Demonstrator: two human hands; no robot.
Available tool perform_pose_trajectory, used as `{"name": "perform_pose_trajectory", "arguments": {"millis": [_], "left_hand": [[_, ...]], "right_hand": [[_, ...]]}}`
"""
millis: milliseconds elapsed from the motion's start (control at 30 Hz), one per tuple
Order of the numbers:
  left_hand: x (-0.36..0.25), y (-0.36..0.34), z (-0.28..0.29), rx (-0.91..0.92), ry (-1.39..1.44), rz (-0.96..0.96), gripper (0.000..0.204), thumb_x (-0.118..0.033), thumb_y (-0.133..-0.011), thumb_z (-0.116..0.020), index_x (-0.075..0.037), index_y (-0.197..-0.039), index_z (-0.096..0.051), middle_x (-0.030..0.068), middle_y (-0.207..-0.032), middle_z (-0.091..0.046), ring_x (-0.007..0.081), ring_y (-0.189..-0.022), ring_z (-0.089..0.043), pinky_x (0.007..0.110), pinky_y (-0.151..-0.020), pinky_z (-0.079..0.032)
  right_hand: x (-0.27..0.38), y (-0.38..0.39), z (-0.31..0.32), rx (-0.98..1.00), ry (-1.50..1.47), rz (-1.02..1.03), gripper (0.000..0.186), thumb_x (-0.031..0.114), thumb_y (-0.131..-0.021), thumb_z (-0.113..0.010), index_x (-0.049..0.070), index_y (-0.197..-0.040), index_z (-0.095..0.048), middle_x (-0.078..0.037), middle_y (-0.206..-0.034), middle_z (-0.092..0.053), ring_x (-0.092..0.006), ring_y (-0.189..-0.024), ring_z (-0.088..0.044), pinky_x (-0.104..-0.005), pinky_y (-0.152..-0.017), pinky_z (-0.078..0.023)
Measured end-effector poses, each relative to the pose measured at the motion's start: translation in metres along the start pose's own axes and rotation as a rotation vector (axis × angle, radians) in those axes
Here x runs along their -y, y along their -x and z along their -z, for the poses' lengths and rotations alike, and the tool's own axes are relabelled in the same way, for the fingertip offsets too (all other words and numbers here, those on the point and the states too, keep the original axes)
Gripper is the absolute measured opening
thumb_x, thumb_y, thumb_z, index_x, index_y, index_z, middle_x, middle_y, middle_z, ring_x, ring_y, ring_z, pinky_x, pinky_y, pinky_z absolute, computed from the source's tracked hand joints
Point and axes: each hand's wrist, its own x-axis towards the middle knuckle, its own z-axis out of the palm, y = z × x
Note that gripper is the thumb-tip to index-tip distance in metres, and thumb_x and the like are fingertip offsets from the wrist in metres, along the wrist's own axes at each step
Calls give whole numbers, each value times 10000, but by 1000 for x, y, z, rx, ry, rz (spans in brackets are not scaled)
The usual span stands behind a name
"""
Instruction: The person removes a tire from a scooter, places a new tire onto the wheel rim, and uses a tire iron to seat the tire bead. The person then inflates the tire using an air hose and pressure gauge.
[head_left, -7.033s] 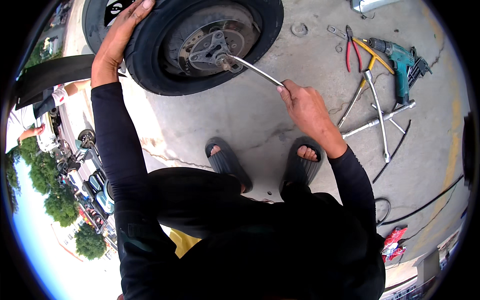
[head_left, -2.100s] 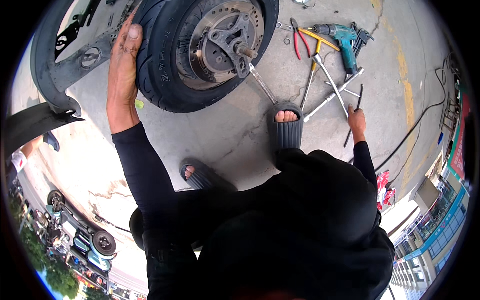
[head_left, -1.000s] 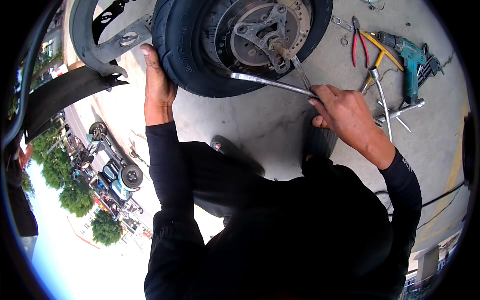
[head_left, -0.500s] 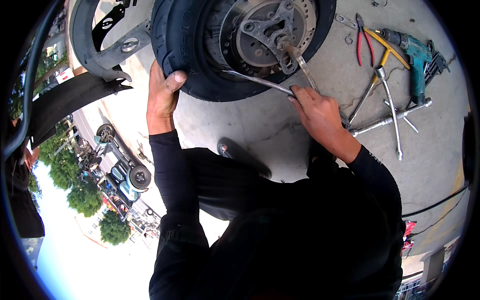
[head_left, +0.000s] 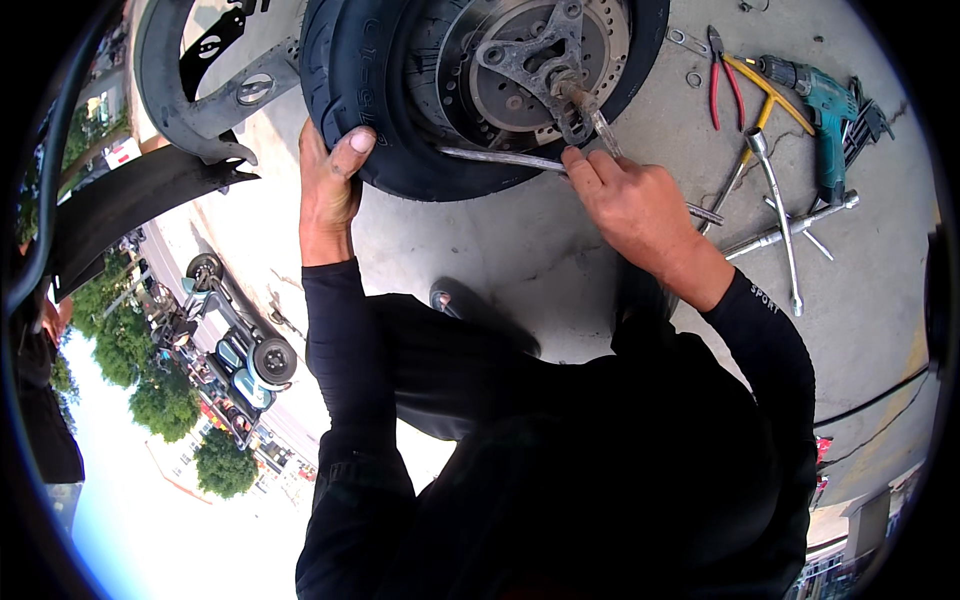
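Note:
A black tyre [head_left: 400, 165] on a wheel is at the top of the head view. Its drilled brake disc [head_left: 462, 95] and a dirty three-armed metal bracket [head_left: 535, 50] face me. My left hand [head_left: 332, 190] grips the tyre's near left side, thumb on the sidewall and the other fingers mostly hidden behind. Closed round a metal tyre lever [head_left: 500, 157], my right hand [head_left: 640, 215] is near the wheel's lower right. The lever's tip meets the tyre's inner edge near the rim, and its other end sticks out past my hand. A rusty axle [head_left: 590, 103] juts from the hub.
On the concrete floor to the right lie red-handled pliers [head_left: 716, 75], a yellow-handled tool [head_left: 768, 90], a teal power drill [head_left: 832, 125] and a cross wrench [head_left: 775, 215]. Dark curved bodywork [head_left: 140, 205] stands at left. A parked scooter [head_left: 240, 340] is beyond.
My right hand has shifted slightly down and right, and the lever lies flatter, its tip lower against the tyre's inner edge. The lever's rear end now shows behind my hand. The left hand stays put.

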Motion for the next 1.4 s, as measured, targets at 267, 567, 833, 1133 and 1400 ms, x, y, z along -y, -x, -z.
{"name": "perform_pose_trajectory", "arguments": {"millis": [267, 567, 833, 1133, 1400], "left_hand": [[8, -4, -4, -58, 114, -24, 896, -404, -669, -811, 109, -1317, -467, 196, -1215, -590, 261, -1063, -618, 314, -940, -487], [14, -11, -14, -90, 200, -146, 721, -292, -677, -837, 123, -1200, -564, 180, -1105, -630, 207, -945, -641, 275, -872, -508], [-11, -2, -20, 15, 77, -241, 882, -447, -632, -870, 119, -1227, -549, 221, -1170, -639, 279, -1088, -623, 354, -964, -471], [39, 9, 18, 268, 106, -220, 1216, -349, -540, -923, 5, -1504, -271, 207, -1429, -478, 305, -1332, -465, 368, -1126, -339], [47, 45, -7, 68, -10, -176, 1326, -305, -548, -931, -26, -1541, -96, 267, -1520, -326, 370, -1361, -421, 389, -1127, -349]], "right_hand": [[-7, -35, 47, 889, -1383, -692, 306, 289, -989, -551, -7, -919, -588, -60, -698, -572, -134, -443, -518, -289, -406, -418], [111, -6, 42, 469, -1591, -1192, 382, 389, -1031, -471, 100, -784, -427, 27, -585, -343, -71, -379, -304, -236, -348, -248], [224, -49, 51, 145, -1518, -1348, 338, 392, -1028, -453, 90, -877, -428, -21, -657, -444, -148, -485, -455, -297, -461, -418], [224, -67, 83, 171, -1380, -1516, 307, 377, -1036, -434, 145, -835, -431, 58, -627, -369, -67, -457, -294, -236, -416, -237], [209, -66, 95, 193, -1474, -1514, 303, 356, -1034, -445, 131, -832, -434, 57, -628, -366, -60, -462, -295, -221, -414, -238]]}}
